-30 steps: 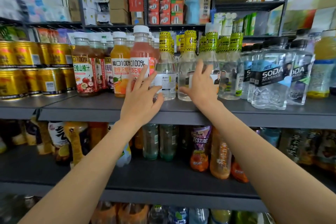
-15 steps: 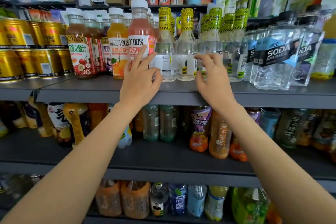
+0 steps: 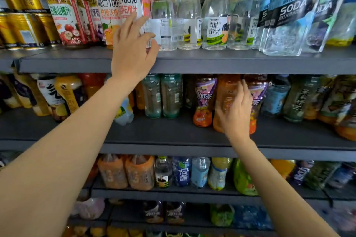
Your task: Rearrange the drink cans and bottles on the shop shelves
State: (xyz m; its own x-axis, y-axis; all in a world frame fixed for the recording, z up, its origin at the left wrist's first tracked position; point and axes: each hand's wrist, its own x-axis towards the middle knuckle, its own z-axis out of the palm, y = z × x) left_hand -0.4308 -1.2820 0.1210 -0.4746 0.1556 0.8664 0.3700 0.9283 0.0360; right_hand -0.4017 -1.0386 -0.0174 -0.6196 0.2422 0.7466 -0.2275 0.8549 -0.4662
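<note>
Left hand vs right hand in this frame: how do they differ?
Shelf: the left hand is up at the top shelf; the right hand is one shelf lower. Target: the left hand reaches between the pink juice bottle and a clear bottle; the right hand lies against the orange tea bottle. Pose: the left hand's fingers are spread; the right hand's are closer together. Shared: neither plainly grips a bottle.
</note>
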